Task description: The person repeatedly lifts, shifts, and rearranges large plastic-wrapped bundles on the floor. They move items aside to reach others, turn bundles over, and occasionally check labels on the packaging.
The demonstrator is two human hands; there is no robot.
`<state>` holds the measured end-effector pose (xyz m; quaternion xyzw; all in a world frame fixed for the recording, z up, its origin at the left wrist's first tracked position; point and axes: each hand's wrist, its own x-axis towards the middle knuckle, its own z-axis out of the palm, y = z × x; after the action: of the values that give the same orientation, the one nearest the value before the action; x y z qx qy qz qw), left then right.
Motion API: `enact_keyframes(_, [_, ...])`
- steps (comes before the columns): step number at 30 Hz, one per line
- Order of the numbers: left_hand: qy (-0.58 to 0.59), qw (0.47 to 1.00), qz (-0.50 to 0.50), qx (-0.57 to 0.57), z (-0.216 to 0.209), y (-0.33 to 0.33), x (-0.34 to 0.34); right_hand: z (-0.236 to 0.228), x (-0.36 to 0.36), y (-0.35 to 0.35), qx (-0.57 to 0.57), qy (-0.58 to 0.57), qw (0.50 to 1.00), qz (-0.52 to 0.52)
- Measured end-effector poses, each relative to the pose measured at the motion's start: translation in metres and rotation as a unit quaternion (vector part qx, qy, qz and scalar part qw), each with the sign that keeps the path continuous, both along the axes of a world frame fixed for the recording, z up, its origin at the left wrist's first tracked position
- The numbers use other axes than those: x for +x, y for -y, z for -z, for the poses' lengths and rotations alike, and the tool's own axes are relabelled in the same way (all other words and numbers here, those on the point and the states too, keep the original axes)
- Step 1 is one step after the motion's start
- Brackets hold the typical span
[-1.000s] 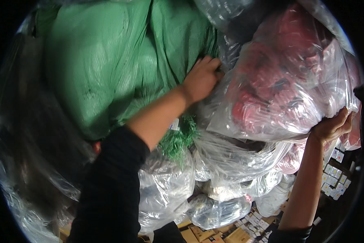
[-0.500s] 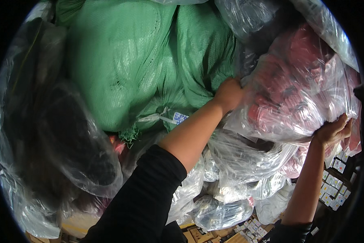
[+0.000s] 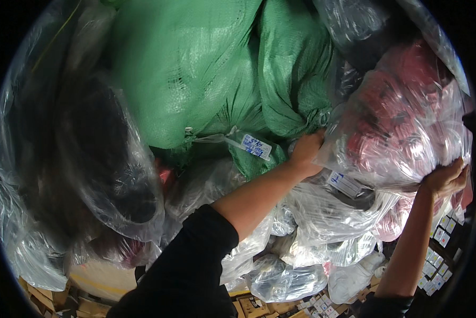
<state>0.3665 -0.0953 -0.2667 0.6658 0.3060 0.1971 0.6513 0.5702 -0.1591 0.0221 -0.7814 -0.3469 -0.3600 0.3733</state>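
A large clear plastic bag (image 3: 391, 127) packed with folded red items lies at the right of the head view. My left hand (image 3: 307, 153) is closed at its left edge, the fingertips partly hidden by the plastic. Under its lower right edge, my right hand (image 3: 444, 181) is closed with the fingers bent around the gathered plastic. A green woven sack (image 3: 190, 74) with a tied neck rests left of the bag. From the tie hangs a tag (image 3: 256, 147) with handwriting. Just below my left hand is a white label (image 3: 345, 183) on another clear bag (image 3: 328, 212).
Dark goods in clear bags (image 3: 111, 159) are heaped on the left. More clear bags (image 3: 288, 278) lie below my forearms. Cardboard boxes (image 3: 254, 306) stand at the bottom, and rows of small white boxes (image 3: 436, 265) sit at the lower right.
The sack has shifted right in the view. My left hand is lower, still at the bag's edge, and my right hand is slightly lower and further right. The label under the bag now shows.
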Motion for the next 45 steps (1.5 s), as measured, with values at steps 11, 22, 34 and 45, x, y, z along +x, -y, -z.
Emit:
enact_keyframes(11, [0.126, 0.918, 0.098, 0.362, 0.045, -0.086, 0.039, 0.002, -0.014, -0.007, -0.003, 0.026, 0.998, 0.057])
enact_keyframes(22, [0.32, 0.947, 0.001, 0.009, 0.046, -0.053, 0.046, -0.007, -0.001, 0.001, -0.02, 0.039, 0.996, 0.077])
enact_keyframes(34, [0.026, 0.801, 0.095, 0.59, 0.056, -0.068, 0.073, -0.006, -0.013, -0.004, -0.021, 0.016, 0.998, 0.061])
enact_keyframes(45, [-0.078, 0.827, 0.311, 0.461, 0.04, -0.091, 0.098, 0.006, -0.013, -0.007, 0.042, 0.05, 0.996, 0.067])
